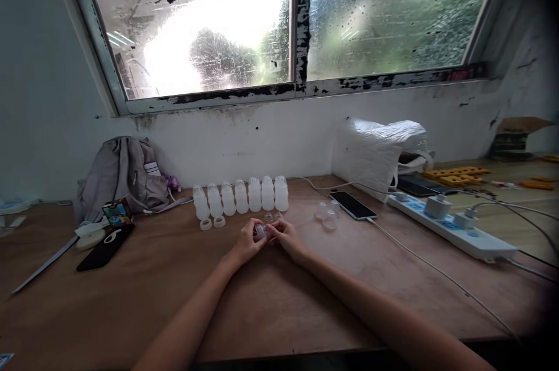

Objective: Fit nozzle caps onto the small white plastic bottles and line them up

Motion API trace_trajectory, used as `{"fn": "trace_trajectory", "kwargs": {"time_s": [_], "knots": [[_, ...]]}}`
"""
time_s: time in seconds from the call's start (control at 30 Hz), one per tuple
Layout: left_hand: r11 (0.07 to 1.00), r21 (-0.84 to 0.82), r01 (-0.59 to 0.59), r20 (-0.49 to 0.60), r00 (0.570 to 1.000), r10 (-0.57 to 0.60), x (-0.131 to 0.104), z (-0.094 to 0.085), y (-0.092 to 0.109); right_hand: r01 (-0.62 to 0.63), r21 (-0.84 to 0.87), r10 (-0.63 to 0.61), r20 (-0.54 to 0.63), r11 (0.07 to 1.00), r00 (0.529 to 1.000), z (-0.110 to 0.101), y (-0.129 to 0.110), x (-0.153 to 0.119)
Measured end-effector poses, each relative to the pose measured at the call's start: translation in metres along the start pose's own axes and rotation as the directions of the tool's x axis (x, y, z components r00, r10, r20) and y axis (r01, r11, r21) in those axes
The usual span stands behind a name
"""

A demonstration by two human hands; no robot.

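the left hand pinches a small clear piece between thumb and fingers, and the right hand pinches at its other side. fingertips cover much of this piece, so its full shape is hard to make out; pale lines or ridges show on it. it is held above the table, in front of a row of seven translucent bottles. just behind the hands sit small clear parts, partly hidden by the fingers; two whitish rings lie before the leftmost bottles. to the right, clear round pieces nearly melt into the tabletop, their edges faint.

both forearms are cut off at the lower edge, and a printed card is cropped at the left corner, its print too little to read. the small colourful box by the grey backpack carries a picture, but any lettering is too small to tell. reddish marks at the right of the window sill are blurred. on the white power strip, plugs cover some of the blue-marked sockets. the far right fades into dark, where a cardboard box is dim.
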State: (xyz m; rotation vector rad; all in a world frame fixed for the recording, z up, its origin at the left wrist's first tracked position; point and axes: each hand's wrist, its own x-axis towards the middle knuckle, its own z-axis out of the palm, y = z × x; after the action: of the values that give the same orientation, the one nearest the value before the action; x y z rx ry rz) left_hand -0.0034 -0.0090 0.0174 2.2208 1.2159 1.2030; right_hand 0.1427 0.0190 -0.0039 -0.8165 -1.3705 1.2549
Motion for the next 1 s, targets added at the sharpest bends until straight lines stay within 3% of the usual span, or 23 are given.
{"fn": "trace_trajectory", "kwargs": {"time_s": [0.33, 0.53, 0.67, 0.77, 0.83, 0.87, 0.9, 1.0], "knots": [[0.955, 0.285, -0.084, 0.056, 0.996, 0.071, 0.002, -0.01, -0.001, 0.063, -0.142, -0.056, 0.052, 0.988, 0.997, -0.005, -0.003, 0.003], [0.909, 0.393, -0.139, 0.052, 0.99, 0.129, 0.001, -0.012, -0.003, 0.22, -0.372, -0.193, 0.111, 0.902, 0.975, -0.009, -0.007, 0.001], [0.897, 0.437, -0.06, -0.03, 0.996, 0.081, 0.001, -0.015, -0.011, 0.209, -0.395, -0.252, -0.058, 0.895, 0.966, -0.017, -0.009, 0.004], [0.889, 0.458, 0.0, -0.094, 0.994, 0.048, 0.001, -0.017, -0.016, 0.169, -0.451, -0.308, -0.253, 0.876, 0.917, -0.033, -0.014, 0.021], [0.89, 0.457, 0.015, -0.114, 0.993, 0.042, 0.002, -0.016, -0.017, 0.113, -0.563, -0.353, -0.339, 0.819, 0.872, -0.05, -0.022, 0.041], [0.891, 0.454, 0.016, -0.118, 0.992, 0.042, 0.002, -0.016, -0.017, 0.058, -0.663, -0.374, -0.345, 0.746, 0.861, -0.06, -0.027, 0.052], [0.893, 0.451, 0.017, -0.12, 0.992, 0.042, 0.002, -0.015, -0.017, -0.002, -0.777, -0.385, -0.314, 0.63, 0.868, -0.069, -0.033, 0.064], [0.899, 0.439, 0.009, -0.111, 0.993, 0.044, 0.001, -0.013, -0.015, -0.002, -0.86, -0.368, -0.22, 0.51, 0.904, -0.092, -0.05, 0.1]]}}
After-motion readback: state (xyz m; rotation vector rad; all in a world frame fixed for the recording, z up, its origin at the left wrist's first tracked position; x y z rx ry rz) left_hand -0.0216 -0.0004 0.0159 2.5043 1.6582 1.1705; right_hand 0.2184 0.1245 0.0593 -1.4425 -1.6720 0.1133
